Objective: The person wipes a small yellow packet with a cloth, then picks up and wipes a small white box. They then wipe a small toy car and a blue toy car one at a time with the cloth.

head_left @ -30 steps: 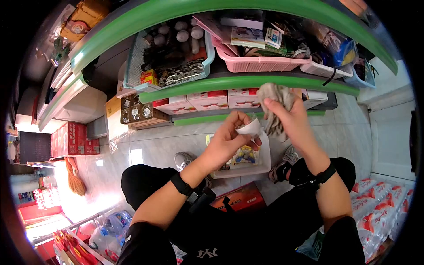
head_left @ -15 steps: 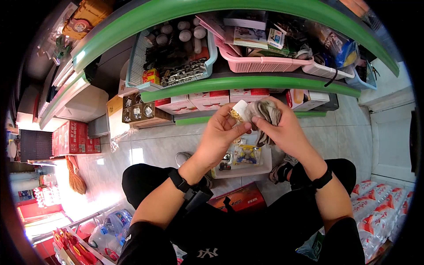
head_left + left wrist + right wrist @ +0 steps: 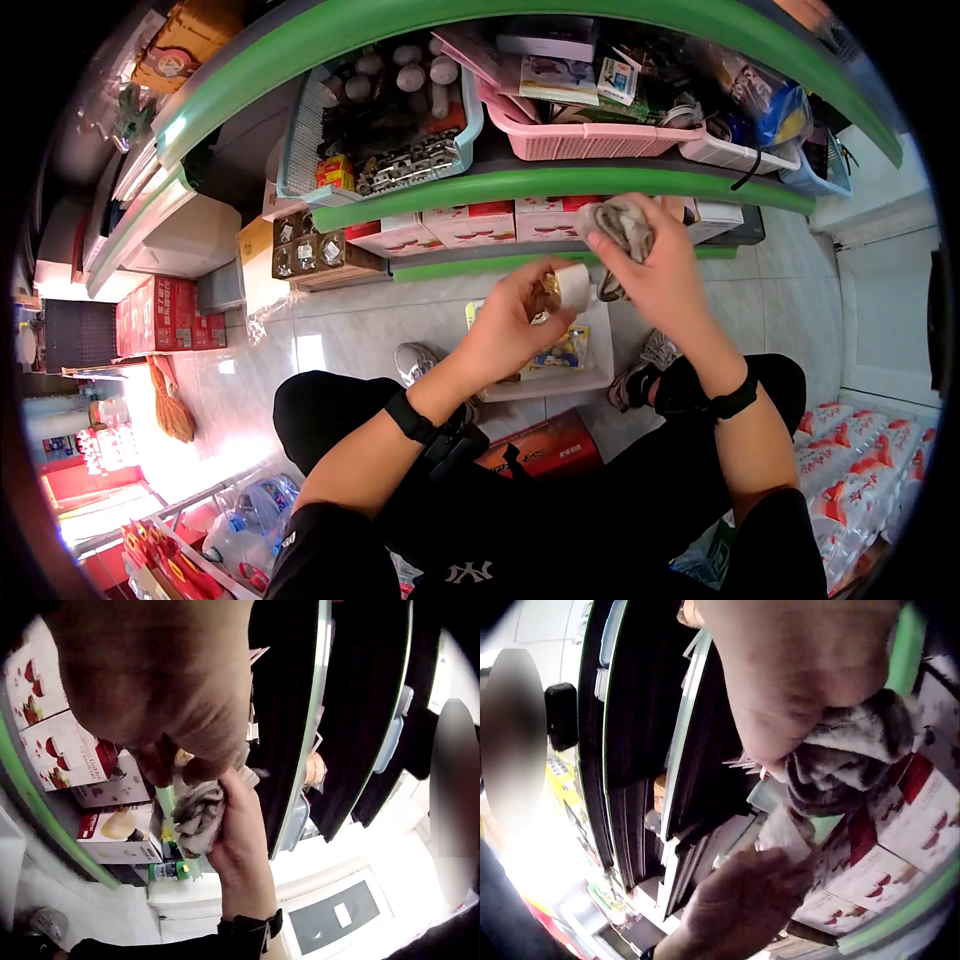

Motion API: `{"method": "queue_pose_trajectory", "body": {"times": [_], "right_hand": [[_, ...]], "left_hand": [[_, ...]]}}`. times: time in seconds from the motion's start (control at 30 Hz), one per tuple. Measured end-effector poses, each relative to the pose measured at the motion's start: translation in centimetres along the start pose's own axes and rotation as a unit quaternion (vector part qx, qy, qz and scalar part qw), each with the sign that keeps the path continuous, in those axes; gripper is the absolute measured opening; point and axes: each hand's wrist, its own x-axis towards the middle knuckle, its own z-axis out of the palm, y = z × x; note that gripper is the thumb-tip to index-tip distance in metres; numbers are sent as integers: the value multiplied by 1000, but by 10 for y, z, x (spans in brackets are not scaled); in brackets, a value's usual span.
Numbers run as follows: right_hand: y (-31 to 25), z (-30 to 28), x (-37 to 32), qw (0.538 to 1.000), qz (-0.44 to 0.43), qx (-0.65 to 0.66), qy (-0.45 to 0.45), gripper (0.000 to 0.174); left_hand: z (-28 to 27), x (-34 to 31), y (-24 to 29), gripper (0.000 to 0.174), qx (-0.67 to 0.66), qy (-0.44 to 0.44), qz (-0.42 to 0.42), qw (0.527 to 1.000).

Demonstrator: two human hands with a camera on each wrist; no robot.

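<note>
In the head view the left hand [image 3: 508, 325] pinches a small packet with a white card [image 3: 573, 288] and something gold-coloured in it. Beside it, on the right, the right hand [image 3: 662, 268] grips a crumpled grey-white cloth [image 3: 622, 236]. A small gap parts cloth and packet in that view. From the right wrist the cloth [image 3: 847, 754] looks bunched and stained, with the packet [image 3: 782, 834] below it. Under the hands a white tray [image 3: 597, 350] on the floor holds a yellow-and-blue package [image 3: 567, 350], partly hidden by the left hand.
Above the hands, a green-edged shelf [image 3: 480, 190] carries a blue basket [image 3: 470, 140] of bulbs and metal parts and a pink basket [image 3: 600, 145]. Boxes [image 3: 470, 226] stand beneath it. A red box [image 3: 560, 445] lies between the legs; wrapped bottles [image 3: 860, 480] are at the right.
Over the last second the hands came together, the cloth meeting the packet, then parted again. The right hand moved back up and right with the cloth; the white card is now turned more upright.
</note>
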Motion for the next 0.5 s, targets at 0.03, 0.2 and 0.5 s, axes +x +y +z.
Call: {"method": "queue_pose_trajectory", "body": {"times": [0.03, 0.2, 0.5], "right_hand": [[-3, -3, 2, 1000, -9, 2, 7, 26], [-15, -2, -1, 986, -137, -42, -85, 34], [-2, 20, -17, 995, -2, -69, -75, 36]], "left_hand": [[-1, 2, 3, 48, -38, 7, -10, 999], [-9, 10, -4, 45, -94, 32, 38, 994], [-9, 2, -4, 49, 35, -2, 30, 999]]}}
